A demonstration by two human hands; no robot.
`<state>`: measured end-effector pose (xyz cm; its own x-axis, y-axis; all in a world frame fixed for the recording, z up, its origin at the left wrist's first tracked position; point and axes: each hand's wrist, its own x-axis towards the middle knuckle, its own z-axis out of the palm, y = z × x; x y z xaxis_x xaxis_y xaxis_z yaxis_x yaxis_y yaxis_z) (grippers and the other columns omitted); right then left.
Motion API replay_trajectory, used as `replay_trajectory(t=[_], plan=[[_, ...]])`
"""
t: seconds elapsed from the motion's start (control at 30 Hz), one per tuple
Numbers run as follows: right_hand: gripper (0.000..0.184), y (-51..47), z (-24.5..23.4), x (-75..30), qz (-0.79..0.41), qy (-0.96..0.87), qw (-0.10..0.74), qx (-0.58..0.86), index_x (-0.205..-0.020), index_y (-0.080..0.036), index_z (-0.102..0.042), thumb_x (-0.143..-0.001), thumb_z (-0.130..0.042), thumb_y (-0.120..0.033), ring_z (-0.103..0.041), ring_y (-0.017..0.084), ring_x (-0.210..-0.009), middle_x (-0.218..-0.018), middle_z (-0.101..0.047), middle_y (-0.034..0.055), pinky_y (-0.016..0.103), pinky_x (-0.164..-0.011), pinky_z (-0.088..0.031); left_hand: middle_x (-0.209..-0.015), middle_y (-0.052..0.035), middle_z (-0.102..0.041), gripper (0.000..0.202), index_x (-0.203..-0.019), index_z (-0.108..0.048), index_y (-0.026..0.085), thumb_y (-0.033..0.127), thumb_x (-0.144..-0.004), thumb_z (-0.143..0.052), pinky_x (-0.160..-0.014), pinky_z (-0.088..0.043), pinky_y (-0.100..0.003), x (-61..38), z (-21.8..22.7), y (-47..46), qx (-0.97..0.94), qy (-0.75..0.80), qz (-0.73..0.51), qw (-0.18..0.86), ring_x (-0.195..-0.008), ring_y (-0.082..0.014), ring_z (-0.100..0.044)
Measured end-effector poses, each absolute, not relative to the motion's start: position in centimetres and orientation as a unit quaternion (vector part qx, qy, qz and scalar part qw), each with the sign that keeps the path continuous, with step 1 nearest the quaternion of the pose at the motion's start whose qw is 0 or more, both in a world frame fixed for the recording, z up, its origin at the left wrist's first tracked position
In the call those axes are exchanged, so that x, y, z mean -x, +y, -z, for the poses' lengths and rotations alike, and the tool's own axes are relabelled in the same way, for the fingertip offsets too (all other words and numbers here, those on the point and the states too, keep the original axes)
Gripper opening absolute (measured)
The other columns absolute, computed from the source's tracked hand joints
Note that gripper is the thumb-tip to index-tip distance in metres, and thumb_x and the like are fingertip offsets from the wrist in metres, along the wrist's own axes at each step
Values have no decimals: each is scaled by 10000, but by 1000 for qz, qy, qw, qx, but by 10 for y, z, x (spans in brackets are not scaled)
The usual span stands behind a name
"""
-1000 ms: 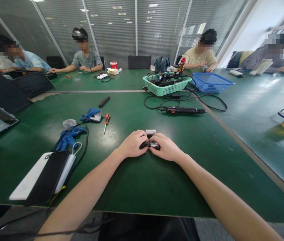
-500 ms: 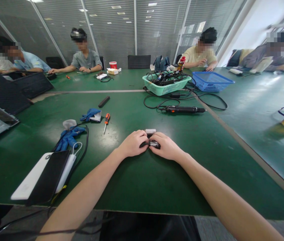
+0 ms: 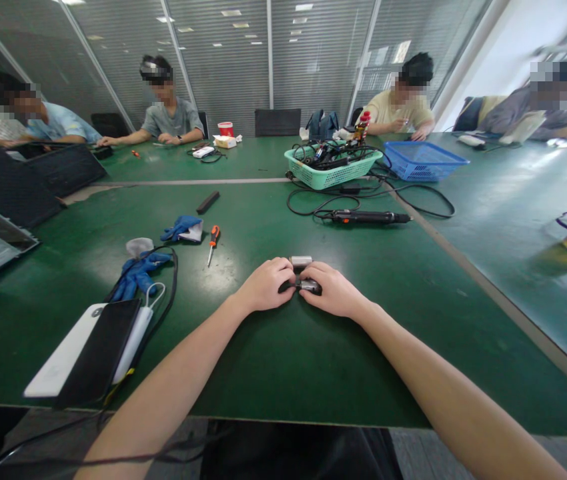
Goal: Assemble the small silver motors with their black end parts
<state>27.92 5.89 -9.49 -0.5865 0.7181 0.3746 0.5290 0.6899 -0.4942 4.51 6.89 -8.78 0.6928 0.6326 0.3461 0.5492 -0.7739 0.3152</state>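
Note:
Close together at the middle of the green table [image 3: 313,360], both my hands are closed around a small black-and-silver part [image 3: 309,286]. My left hand [image 3: 269,285] grips its dark left end, fingers curled over it. Its silver right end sits in my right hand [image 3: 331,288], thumb and fingers bent around it. What kind of part it is, I cannot make out. Just beyond my fingertips lies a silver cylinder-like piece [image 3: 301,261]; whether it is joined to the held part is hidden.
Left of my hands lie a screwdriver [image 3: 213,245], blue gloves [image 3: 136,280] and flat phone-like devices with cables [image 3: 98,350]. Ahead are a corded black power screwdriver [image 3: 371,218], a green basket of cables [image 3: 331,178] and a blue basket [image 3: 421,163]. Several people sit around the table.
My right hand has shifted very slightly right with the silver end of the part. My left hand stays almost in place, and both still hold the part.

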Motion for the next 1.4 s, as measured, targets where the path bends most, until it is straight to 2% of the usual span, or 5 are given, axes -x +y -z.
replay_trajectory(t=[0.33, 0.8, 1.4], plan=[[259, 59, 96, -279, -170, -875, 280, 357, -1085, -239, -646, -829, -690, -230, -618, 257, -1055, -1118, -662, 80, 423, -943, -522, -1059, -65, -611, 75, -925, -639, 205, 269, -888, -628, -907, -488, -380, -46, 85, 68, -915, 325, -220, 95, -1027, -224, -581], [202, 59, 95, -281, -166, -877, 279, 355, -1039, -234, -635, -841, -675, -230, -625, 264, -1063, -1119, -655, 89, 426, -946, -524, -1079, -73, -601, 55, -905, -626, 203, 231, -858, -634, -914, -490, -394, -37, 85, 71, -910, 338, -220, 99, -1037, -231, -581], [238, 59, 91, -284, -171, -881, 284, 338, -1052, -239, -649, -817, -677, -210, -634, 260, -1045, -1106, -660, 84, 429, -946, -531, -1095, -71, -603, 100, -924, -649, 213, 269, -843, -667, -925, -465, -415, -34, 86, 70, -914, 341, -198, 98, -1045, -242, -567]])
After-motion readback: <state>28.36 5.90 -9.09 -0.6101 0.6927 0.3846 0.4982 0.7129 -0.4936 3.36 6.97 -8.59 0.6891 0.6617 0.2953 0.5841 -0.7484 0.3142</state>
